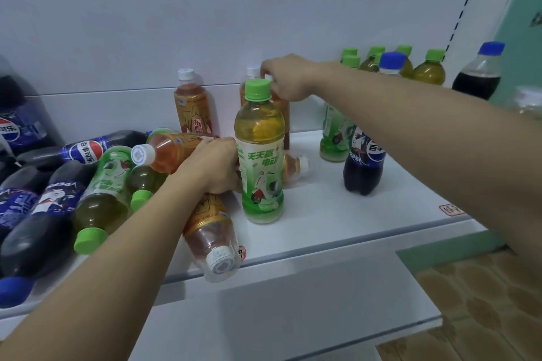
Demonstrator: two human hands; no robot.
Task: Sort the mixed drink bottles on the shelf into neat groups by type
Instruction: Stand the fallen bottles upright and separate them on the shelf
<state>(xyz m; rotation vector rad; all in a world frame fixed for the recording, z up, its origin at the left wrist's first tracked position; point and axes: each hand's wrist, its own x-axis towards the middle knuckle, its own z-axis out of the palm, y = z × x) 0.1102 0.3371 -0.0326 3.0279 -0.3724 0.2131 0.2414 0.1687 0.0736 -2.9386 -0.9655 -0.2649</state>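
My left hand [214, 167] grips a lying orange-labelled bottle [173, 151] with a white cap, at the edge of a heap on the white shelf [337, 214]. My right hand [286, 78] closes on the top of an upright orange bottle [283, 114] at the back wall, behind a standing green tea bottle [261, 155]. Another orange bottle [193, 102] stands to the left of it. One more orange bottle [212, 239] lies at the shelf's front edge, under my left wrist. A small Pepsi bottle [365, 158] stands to the right.
The heap at left mixes lying Pepsi bottles [85, 151] and green tea bottles [102, 196]. Several green tea bottles [429, 70] stand grouped at the back right, with a large cola bottle [479, 73] beside them. A lower shelf [293, 316] shows below.
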